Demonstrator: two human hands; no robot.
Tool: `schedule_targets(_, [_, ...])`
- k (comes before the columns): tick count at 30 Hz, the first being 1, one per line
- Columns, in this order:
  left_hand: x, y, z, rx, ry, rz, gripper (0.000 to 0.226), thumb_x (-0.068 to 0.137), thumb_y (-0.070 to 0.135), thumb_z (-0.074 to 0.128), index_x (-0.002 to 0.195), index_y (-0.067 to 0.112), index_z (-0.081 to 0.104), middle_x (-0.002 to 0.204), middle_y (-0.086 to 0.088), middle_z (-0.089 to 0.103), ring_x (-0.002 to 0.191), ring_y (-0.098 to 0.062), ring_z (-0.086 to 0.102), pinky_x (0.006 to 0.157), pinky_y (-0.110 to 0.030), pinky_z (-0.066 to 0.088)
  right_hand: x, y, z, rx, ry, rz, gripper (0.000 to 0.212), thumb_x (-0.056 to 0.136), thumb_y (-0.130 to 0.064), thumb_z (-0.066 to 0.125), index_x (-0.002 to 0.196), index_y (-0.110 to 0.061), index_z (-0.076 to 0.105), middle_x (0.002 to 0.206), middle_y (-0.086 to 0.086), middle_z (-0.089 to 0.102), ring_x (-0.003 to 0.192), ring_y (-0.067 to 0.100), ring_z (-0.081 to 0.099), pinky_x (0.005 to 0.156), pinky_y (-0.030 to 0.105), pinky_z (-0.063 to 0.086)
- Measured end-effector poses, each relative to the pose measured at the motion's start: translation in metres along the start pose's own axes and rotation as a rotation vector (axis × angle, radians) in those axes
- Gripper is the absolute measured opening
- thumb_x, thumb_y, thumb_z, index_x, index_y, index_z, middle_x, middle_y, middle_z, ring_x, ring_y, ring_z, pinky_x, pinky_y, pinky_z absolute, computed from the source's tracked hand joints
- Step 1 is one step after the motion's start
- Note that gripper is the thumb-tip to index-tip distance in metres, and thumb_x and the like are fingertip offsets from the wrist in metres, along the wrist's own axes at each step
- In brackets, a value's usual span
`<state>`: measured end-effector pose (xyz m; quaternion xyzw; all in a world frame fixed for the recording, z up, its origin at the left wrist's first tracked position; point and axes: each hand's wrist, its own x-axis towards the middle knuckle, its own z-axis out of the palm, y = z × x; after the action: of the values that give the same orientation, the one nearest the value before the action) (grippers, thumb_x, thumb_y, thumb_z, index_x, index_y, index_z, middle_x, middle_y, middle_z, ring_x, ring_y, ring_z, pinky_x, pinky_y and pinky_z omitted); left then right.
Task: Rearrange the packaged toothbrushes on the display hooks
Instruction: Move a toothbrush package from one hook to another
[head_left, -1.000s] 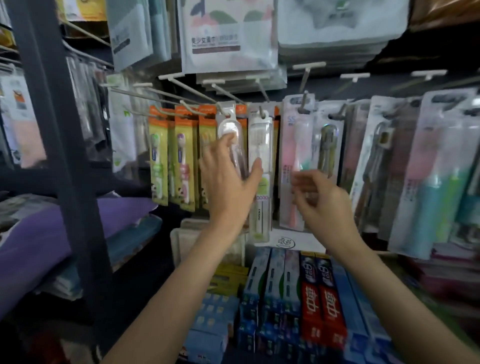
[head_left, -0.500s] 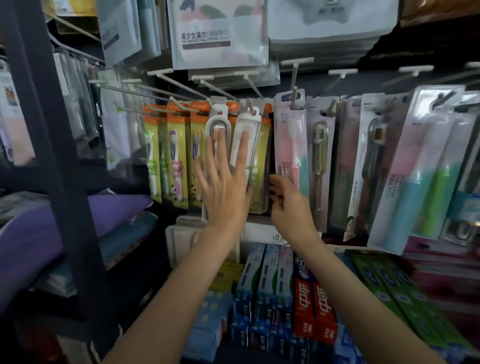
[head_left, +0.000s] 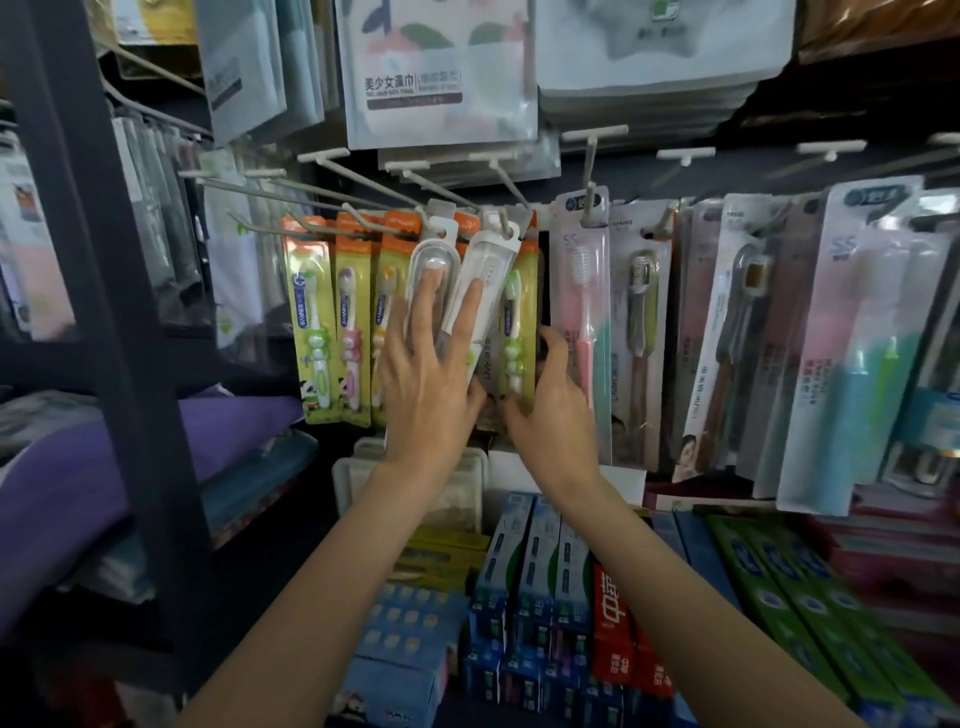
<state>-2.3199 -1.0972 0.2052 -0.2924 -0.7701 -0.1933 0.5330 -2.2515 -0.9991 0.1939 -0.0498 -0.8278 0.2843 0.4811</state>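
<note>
A: Two clear toothbrush cases (head_left: 470, 291) are seen hanging on the hooks (head_left: 415, 200), in front of the yellow children's packs (head_left: 311, 317). The left hand (head_left: 423, 374) is laid flat on them, fingers straight.

B: And the right hand (head_left: 556, 400)?

A: Curled round the lower edge of a yellow pack. Light, stiff, slippery plastic is judged; a hold by the edges, near the hang-hole, is advised.

B: The room?

A: Crowded racks; toothpaste boxes (head_left: 535, 587) are stacked below.
</note>
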Motion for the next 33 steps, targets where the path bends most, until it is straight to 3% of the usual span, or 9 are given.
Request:
schedule_targets(5, [0.0,-0.001,-0.003,-0.08,-0.023,0.015,0.099,0.072,0.016,0.076,0.147,0.022,0.012,0.153,-0.017,0.013,0.136,-0.042,0.023,0.101,-0.057,0.036,-0.01,-0.013,-0.026,-0.027,0.055,-0.074,0.065,0.085,-0.003,0.051,0.142,-0.013,0.023,0.101,0.011,0.06,0.066,0.024,0.058,0.052,0.036,0.048])
schedule_targets(9, [-0.001,0.002,-0.005,-0.101,-0.034,0.0,0.1,0.07,0.014,0.076,0.147,0.02,0.013,0.152,-0.018,0.013,0.136,-0.043,0.023,0.102,-0.058,0.035,0.002,-0.006,-0.051,-0.21,0.058,-0.134,0.059,0.087,-0.01,0.052,0.142,-0.017,0.031,0.115,0.01,0.055,0.076,0.025,0.058,0.056,0.034,0.047])
schedule_targets(13, [-0.002,0.002,-0.005,-0.124,-0.034,0.007,0.096,0.072,0.011,0.073,0.147,0.02,0.014,0.152,-0.019,0.013,0.136,-0.043,0.022,0.103,-0.056,0.034,0.017,0.002,-0.072,-0.279,0.025,-0.176,0.052,0.086,-0.012,0.058,0.135,-0.015,0.041,0.115,0.01,0.058,0.086,0.028,0.06,0.062,0.034,0.049])
schedule_targets(17, [-0.002,0.001,-0.004,-0.127,-0.038,-0.002,0.093,0.073,0.012,0.072,0.147,0.02,0.015,0.152,-0.019,0.014,0.136,-0.042,0.023,0.103,-0.056,0.034,0.027,0.003,-0.09,-0.386,-0.006,-0.225,0.05,0.087,-0.013,0.06,0.135,-0.015,0.045,0.115,0.009,0.061,0.091,0.03,0.061,0.064,0.03,0.042])
schedule_targets(21, [-0.002,0.003,-0.004,-0.14,-0.024,-0.014,0.09,0.074,0.011,0.071,0.147,0.019,0.018,0.152,-0.016,0.01,0.135,-0.042,0.024,0.103,-0.056,0.035,0.031,0.001,-0.102,-0.589,-0.218,-0.265,0.048,0.089,-0.018,0.056,0.135,-0.026,0.044,0.118,0.002,0.06,0.098,0.025,0.06,0.072,0.034,0.048])
schedule_targets(24, [-0.003,0.004,-0.005,-0.146,-0.04,-0.024,0.095,0.071,0.012,0.074,0.147,0.02,0.017,0.152,-0.017,0.012,0.135,-0.043,0.024,0.102,-0.056,0.035,0.022,0.007,-0.111,-0.47,-0.313,-0.219,0.048,0.086,-0.017,0.06,0.132,-0.027,0.048,0.116,-0.001,0.062,0.095,0.02,0.059,0.072,0.031,0.047])
schedule_targets(29, [-0.011,0.01,-0.002,-0.132,-0.051,-0.062,0.099,0.07,0.014,0.073,0.147,0.023,0.013,0.152,-0.019,0.014,0.135,-0.043,0.023,0.102,-0.058,0.034,-0.002,0.022,-0.144,-0.268,-0.199,-0.163,0.049,0.081,-0.009,0.065,0.126,-0.025,0.052,0.092,-0.006,0.06,0.069,0.013,0.057,0.053,0.016,0.04])
schedule_targets(33, [-0.016,0.018,0.002,-0.165,-0.075,-0.082,0.094,0.072,0.023,0.071,0.147,0.021,0.014,0.152,-0.019,0.01,0.136,-0.043,0.021,0.1,-0.061,0.035,-0.022,0.018,-0.155,-0.077,-0.04,-0.148,0.051,0.079,-0.004,0.064,0.118,-0.032,0.047,0.088,-0.018,0.057,0.071,0.01,0.062,0.051,0.031,0.053])
